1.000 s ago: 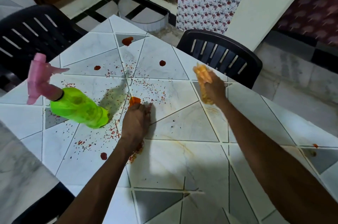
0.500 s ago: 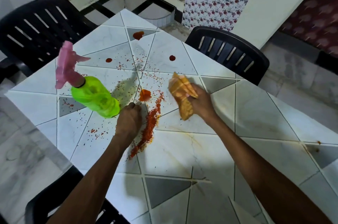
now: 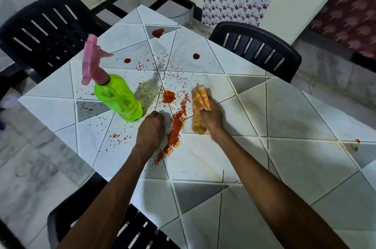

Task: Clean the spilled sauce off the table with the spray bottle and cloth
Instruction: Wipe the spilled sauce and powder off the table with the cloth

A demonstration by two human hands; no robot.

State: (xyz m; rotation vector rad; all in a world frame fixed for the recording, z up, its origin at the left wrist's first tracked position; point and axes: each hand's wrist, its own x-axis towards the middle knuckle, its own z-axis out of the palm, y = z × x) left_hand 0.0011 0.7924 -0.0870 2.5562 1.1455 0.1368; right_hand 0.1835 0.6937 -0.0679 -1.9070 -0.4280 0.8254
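Observation:
On the white tiled table [image 3: 295,157] stands a green spray bottle [image 3: 118,98] with a pink trigger head, left of centre. Just right of its base my left hand [image 3: 151,128] rests on the table as a fist, with nothing seen in it. My right hand [image 3: 212,117] grips a folded orange cloth [image 3: 198,106] and presses it on the tabletop. Between the hands lies a ridge of red sauce bits [image 3: 176,128], with an orange-red blob [image 3: 168,96] above it. Red specks are scattered around the bottle.
Separate red drops sit at the far corner [image 3: 158,32], far middle [image 3: 196,56] and behind the bottle [image 3: 127,60]. Small red marks [image 3: 357,141] lie at the right edge. Black plastic chairs stand at far left [image 3: 44,31], far right [image 3: 256,49] and near me [image 3: 132,232].
My right hand swept the cloth leftward across the table toward my left hand, pushing scattered red bits into a ridge. The left hand stayed beside the bottle.

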